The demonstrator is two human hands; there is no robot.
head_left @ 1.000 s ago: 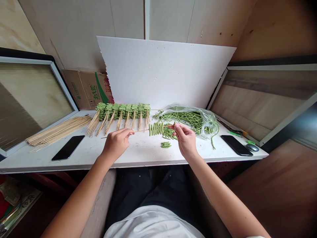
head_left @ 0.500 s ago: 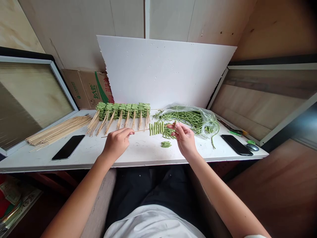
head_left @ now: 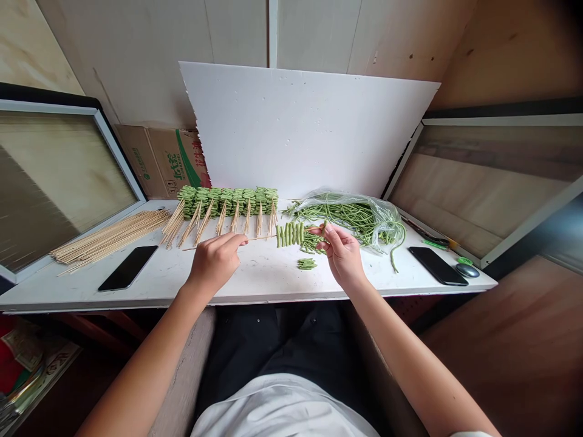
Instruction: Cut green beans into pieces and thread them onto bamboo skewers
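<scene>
As the left hand (head_left: 214, 264) holds a skewer (head_left: 259, 238), right hand (head_left: 342, 256) pinches beans (head_left: 289, 235), table edge (head_left: 113, 301) below

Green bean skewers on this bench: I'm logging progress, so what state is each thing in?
Left hand: gripping the threaded skewer
Right hand: pinching cut bean pieces near the skewer's tip
Threaded skewer: partly filled
Finished skewers: lined up side by side
Plastic bag: open, holding long beans
Bare skewers: loose pile
</scene>
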